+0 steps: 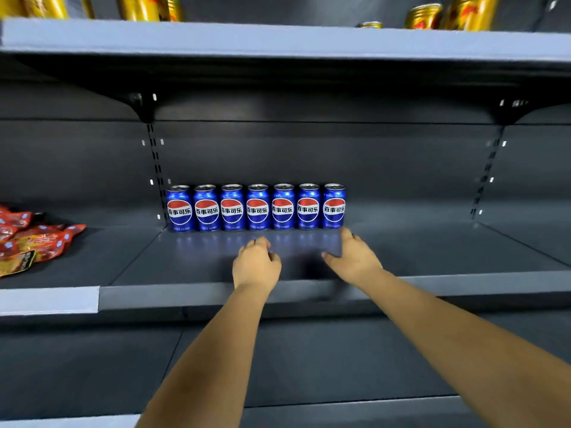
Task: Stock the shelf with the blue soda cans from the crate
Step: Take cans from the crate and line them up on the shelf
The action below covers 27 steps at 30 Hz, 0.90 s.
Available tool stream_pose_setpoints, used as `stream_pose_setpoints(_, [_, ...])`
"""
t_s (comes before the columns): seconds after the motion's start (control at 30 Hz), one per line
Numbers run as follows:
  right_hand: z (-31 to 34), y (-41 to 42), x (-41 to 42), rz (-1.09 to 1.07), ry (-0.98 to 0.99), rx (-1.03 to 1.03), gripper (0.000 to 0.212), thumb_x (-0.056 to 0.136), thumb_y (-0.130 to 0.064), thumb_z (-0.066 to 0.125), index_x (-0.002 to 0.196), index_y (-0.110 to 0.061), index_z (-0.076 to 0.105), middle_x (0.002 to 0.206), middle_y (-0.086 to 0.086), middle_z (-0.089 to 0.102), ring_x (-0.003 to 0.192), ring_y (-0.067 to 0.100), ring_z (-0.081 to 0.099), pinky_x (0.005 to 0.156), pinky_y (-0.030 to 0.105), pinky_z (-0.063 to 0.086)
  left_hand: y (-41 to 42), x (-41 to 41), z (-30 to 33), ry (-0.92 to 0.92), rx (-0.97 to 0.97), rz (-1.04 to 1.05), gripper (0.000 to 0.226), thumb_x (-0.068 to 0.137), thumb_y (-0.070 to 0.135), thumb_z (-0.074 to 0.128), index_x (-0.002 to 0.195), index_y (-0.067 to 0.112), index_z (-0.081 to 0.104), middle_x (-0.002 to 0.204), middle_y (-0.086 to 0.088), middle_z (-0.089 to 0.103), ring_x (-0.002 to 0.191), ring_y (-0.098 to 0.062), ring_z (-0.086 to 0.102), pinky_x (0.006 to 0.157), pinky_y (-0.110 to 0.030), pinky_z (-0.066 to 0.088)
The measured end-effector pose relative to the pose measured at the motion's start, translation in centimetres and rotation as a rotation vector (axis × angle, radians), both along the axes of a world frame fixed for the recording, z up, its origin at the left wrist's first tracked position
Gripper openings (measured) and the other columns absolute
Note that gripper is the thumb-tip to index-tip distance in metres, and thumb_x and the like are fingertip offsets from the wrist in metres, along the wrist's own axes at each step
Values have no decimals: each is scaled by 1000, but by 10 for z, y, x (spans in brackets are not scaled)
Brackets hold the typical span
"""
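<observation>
The single head view looked forward and slightly down from close in front of the shelf (432, 257), squarely facing its back wall

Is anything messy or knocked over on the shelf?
The seven blue cans stand upright in one straight row, labels forward, none dented or tipped. Only the red snack packets on the left look messy, lying loosely heaped. Both hands hold nothing.

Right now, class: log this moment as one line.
cans: seven upright, rear of shelf | left hand: empty | right hand: empty
</observation>
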State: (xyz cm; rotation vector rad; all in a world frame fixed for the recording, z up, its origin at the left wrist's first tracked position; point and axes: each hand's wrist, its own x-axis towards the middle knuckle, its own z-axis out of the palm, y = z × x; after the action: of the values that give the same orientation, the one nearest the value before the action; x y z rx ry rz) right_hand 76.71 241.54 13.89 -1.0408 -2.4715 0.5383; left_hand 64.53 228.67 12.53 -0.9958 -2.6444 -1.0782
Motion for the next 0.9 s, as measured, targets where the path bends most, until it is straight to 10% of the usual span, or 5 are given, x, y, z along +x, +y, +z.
stream_pose_setpoints(0.3, [-8,-32,44,18,-48,170,45,98,-43,39,127,-8,47,115,13,63,107,32,58,85,38,48,-22,41,-12,-45,17,-22,24,90,12,49,111,9,59,113,-9,62,105,-26,55,83,-32,46])
stream_pose_setpoints(0.9, [-74,-35,137,-24,-126,-167,42,98,-39,46,127,-10,50,116,13,63,102,30,61,81,34,52,-54,129,-72,-75,-110,-100,23,92,13,47,112,13,58,110,-3,58,93,-19,57,78,-29,48])
